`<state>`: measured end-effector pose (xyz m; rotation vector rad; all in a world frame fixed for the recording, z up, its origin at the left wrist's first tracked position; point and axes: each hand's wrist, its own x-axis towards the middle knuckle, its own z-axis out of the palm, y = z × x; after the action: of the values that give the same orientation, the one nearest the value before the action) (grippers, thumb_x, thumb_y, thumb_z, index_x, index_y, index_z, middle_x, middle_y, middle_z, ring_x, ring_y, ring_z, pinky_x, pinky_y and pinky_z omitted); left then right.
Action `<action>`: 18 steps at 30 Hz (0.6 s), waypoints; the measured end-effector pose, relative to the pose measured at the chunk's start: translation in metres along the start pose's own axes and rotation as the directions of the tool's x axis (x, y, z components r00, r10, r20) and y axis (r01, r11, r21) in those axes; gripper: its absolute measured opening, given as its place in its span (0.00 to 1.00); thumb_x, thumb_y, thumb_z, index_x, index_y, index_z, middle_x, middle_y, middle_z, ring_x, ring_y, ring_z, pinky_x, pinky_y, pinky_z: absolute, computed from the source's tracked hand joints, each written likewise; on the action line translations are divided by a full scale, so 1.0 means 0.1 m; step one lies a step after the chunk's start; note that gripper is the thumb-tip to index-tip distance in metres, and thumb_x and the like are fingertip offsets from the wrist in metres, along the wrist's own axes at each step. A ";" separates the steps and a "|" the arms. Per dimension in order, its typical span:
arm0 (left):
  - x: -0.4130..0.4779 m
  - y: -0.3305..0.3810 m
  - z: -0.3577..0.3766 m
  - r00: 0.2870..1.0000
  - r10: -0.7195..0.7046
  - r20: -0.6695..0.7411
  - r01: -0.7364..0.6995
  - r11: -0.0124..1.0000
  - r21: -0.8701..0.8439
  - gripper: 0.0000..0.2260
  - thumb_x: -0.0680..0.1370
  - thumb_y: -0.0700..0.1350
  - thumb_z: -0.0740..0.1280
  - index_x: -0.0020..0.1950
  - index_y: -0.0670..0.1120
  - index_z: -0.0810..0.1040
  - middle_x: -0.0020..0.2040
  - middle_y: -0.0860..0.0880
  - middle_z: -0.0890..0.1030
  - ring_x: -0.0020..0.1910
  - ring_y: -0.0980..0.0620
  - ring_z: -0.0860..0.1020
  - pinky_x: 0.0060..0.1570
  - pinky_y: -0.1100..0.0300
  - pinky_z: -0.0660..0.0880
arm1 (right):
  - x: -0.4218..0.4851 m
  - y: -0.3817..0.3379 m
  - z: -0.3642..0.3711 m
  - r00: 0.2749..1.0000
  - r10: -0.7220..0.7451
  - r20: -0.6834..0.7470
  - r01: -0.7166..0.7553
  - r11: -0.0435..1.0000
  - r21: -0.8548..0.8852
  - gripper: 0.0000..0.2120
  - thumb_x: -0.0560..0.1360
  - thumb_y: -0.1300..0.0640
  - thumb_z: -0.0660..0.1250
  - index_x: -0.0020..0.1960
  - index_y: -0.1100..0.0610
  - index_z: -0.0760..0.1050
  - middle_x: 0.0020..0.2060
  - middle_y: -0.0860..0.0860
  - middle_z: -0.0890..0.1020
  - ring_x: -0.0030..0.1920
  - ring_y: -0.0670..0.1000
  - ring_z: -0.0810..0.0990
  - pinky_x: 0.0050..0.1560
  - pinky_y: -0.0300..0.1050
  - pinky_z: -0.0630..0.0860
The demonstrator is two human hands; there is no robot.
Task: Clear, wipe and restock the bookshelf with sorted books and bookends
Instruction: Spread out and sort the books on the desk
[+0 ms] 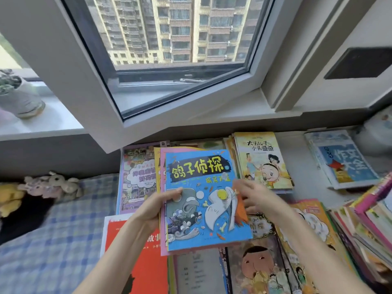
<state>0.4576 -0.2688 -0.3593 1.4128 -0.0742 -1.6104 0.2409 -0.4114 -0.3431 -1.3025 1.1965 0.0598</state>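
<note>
1. The left hand (161,205) grips the left edge of a thin stack of books (163,240), thumb curled onto the top cover; the right hand (257,198) is at the stack's right edge, blurred, so I cannot tell whether it grips or only touches.
2. The top book (203,200) is bright blue; a black band carries large yellow Chinese characters; below it are a grey cartoon bird and a white one with a yellow eye; pink and yellow covers (162,162) peek out behind it at the left and top.
3. The stack is held above other books lying flat; a red book (146,262) lies lower left; a purple-bordered book (137,179) behind left; a yellow cartoon book (262,160) behind right; a pale blue book (341,158) far right; a slanting pile of books (369,219) at the right edge.
4. To the left lies checked blue bedding (53,230) with plush toys (51,183); above is an open window (169,39).
</note>
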 end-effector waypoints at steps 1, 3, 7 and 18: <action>-0.01 0.02 0.01 1.000 0.004 0.008 -0.004 1.000 0.012 0.08 0.64 0.37 0.72 0.41 0.38 0.83 0.42 0.38 0.83 0.35 0.42 0.82 0.34 0.54 0.81 | 0.00 0.04 0.09 0.999 0.008 0.041 -0.007 0.999 -0.031 0.25 0.67 0.36 0.67 0.57 0.50 0.74 0.45 0.51 0.84 0.40 0.48 0.84 0.40 0.43 0.80; -0.02 0.02 0.00 1.000 0.014 0.019 -0.015 0.999 0.043 0.10 0.66 0.43 0.74 0.43 0.38 0.84 0.44 0.37 0.83 0.37 0.42 0.83 0.35 0.53 0.81 | 0.04 0.10 0.22 0.998 -0.054 -0.016 0.052 0.995 -0.090 0.23 0.70 0.41 0.70 0.53 0.60 0.78 0.38 0.52 0.83 0.32 0.44 0.79 0.33 0.39 0.75; -0.07 -0.06 -0.13 0.999 0.033 0.006 -0.033 0.999 0.015 0.22 0.69 0.57 0.66 0.52 0.41 0.82 0.48 0.39 0.84 0.42 0.43 0.84 0.40 0.51 0.82 | -0.05 0.23 0.35 0.992 -0.084 -0.100 0.080 0.996 -0.037 0.21 0.71 0.46 0.73 0.52 0.63 0.79 0.45 0.59 0.84 0.42 0.54 0.84 0.44 0.51 0.78; -0.26 -0.32 -0.37 0.995 -0.028 -0.094 0.037 0.995 0.097 0.13 0.81 0.49 0.60 0.46 0.41 0.78 0.36 0.42 0.85 0.30 0.47 0.83 0.28 0.53 0.81 | -0.51 0.52 0.63 0.976 0.023 -0.218 0.050 0.945 0.322 0.05 0.76 0.59 0.68 0.47 0.58 0.72 0.43 0.54 0.81 0.42 0.52 0.82 0.44 0.47 0.79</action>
<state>0.4642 -0.2153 -0.3711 1.5705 -0.0781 -1.5841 0.2249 -0.3175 -0.3564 -1.0424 1.3200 -0.2895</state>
